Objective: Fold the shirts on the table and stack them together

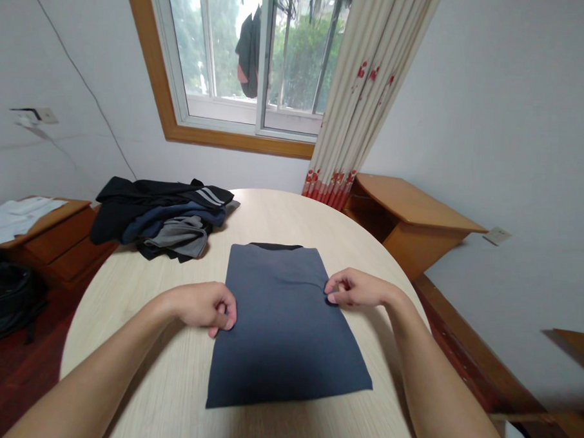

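A dark blue-grey garment (282,322) lies folded into a long flat rectangle on the round light-wood table (136,341), its black collar at the far end. My left hand (205,305) is closed in a pinch on the garment's left edge. My right hand (351,289) pinches the right edge at about the same height. Both forearms reach in from the near side of the table.
A heap of dark, navy and grey clothes (161,220) sits at the table's far left. A wooden cabinet (54,234) with white cloth stands left, a black bag (3,297) on the floor below it. A wooden side table (408,217) and a curtain (360,99) are at the right.
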